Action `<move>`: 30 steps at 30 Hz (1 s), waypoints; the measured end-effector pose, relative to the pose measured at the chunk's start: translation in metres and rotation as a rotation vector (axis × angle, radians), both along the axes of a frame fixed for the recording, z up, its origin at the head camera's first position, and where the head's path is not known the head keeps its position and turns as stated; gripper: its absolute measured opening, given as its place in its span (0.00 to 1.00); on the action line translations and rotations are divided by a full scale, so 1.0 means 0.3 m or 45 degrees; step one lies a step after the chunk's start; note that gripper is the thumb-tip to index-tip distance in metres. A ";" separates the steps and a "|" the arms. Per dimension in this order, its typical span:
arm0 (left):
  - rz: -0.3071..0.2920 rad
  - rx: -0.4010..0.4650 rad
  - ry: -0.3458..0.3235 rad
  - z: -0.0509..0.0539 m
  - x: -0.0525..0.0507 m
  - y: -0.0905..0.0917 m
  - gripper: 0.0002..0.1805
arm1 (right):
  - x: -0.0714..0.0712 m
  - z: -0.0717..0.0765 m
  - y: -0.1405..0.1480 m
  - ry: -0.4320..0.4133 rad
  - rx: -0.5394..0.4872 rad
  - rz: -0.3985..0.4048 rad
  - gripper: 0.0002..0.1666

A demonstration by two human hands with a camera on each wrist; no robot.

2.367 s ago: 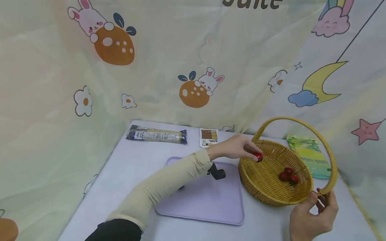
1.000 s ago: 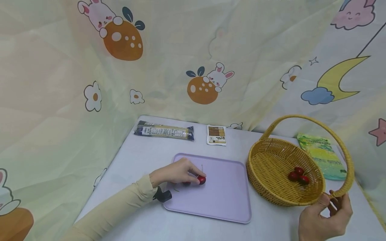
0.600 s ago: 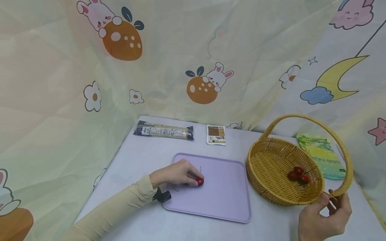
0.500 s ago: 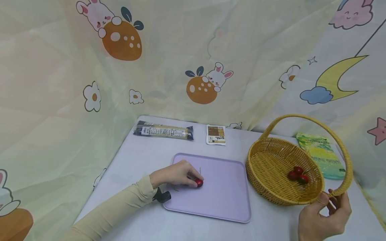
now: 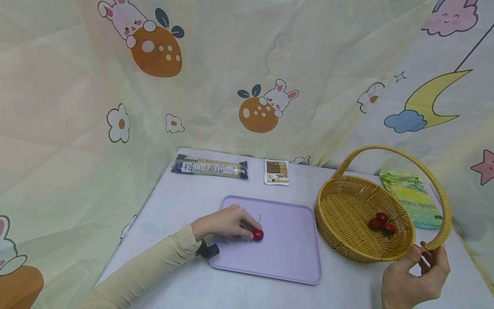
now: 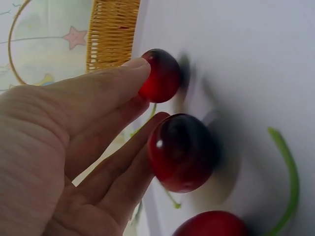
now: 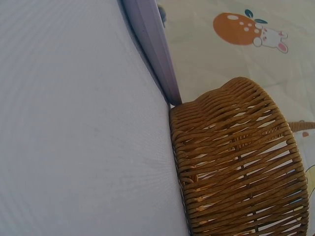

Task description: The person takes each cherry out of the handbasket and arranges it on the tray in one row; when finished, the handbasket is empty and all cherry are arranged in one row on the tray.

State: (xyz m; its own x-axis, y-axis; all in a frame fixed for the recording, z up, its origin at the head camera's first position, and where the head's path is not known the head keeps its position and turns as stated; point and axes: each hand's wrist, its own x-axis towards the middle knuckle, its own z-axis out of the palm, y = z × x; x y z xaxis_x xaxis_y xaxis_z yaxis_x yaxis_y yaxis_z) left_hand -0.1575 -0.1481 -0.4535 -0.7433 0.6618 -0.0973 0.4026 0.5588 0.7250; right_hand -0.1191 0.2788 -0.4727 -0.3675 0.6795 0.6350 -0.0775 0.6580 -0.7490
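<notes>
My left hand [image 5: 230, 222] is low over the purple tray [image 5: 281, 257], its thumb and forefinger pinching a dark red cherry [image 5: 257, 234] with a thin upright stem. In the left wrist view a second cherry [image 6: 182, 153] sits against the other fingers, and a third cherry [image 6: 212, 227] with a curved green stem shows at the bottom edge; the hand hides both in the head view. On the right, my right hand [image 5: 417, 279] grips the round wicker basket [image 5: 347, 240] where its handle meets the rim. Several cherries [image 5: 382, 223] lie together inside the basket.
A long dark packet [image 5: 210, 167] and a small brown-and-white sachet [image 5: 276, 172] lie at the back of the white table. Behind the basket is a green-yellow pouch [image 5: 411, 199]. A printed cloth [image 5: 208, 86] hangs behind the table.
Earlier, my left hand held a cherry over the basket; it has since come back left to the tray and pinches a cherry there. My right hand has kept its grip on the basket.
</notes>
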 end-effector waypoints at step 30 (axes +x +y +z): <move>-0.128 0.299 0.085 0.160 -0.251 0.346 0.17 | 0.010 0.025 -0.023 0.086 -0.012 0.017 0.23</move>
